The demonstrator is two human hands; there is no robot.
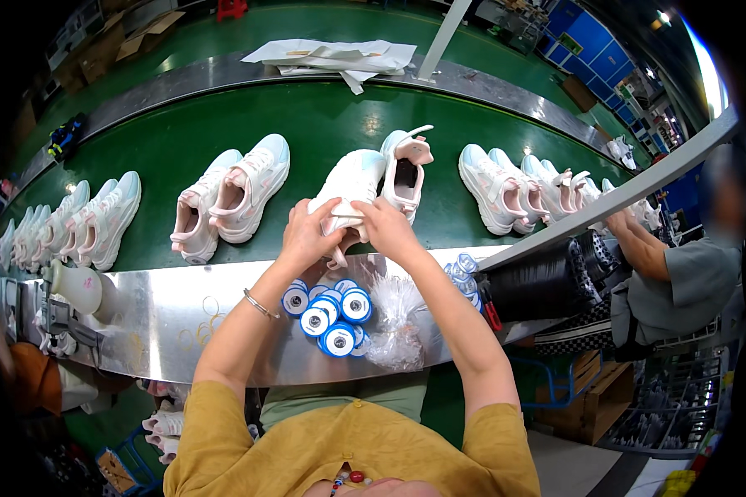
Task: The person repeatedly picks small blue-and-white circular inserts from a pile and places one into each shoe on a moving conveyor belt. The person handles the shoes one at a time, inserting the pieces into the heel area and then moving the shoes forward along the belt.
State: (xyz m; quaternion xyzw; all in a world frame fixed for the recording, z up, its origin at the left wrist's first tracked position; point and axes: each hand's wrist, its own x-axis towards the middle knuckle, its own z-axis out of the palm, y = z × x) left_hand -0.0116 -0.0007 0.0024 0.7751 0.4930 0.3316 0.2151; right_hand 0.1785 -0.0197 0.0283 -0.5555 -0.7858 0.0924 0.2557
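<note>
A white and pale-blue sneaker [350,176] with pink lining is held between my two hands, its toe pointing away from me and its heel toward me. My left hand [309,238] grips its left side near the collar. My right hand [387,230] has its thumb and fingers closed at the strap across the opening. Right behind it stands the matching sneaker [406,176], its strap loose and sticking up. Another pair of sneakers [232,195] sits to the left on the green belt [319,124].
On the metal ledge [170,306] in front of me lie several blue-rimmed white discs [336,319], a clear plastic bundle [394,327] and thin yellowish bands [205,323]. More sneakers line the belt on both sides. A slanted white post [613,199] crosses at right, near a co-worker's arm [642,248].
</note>
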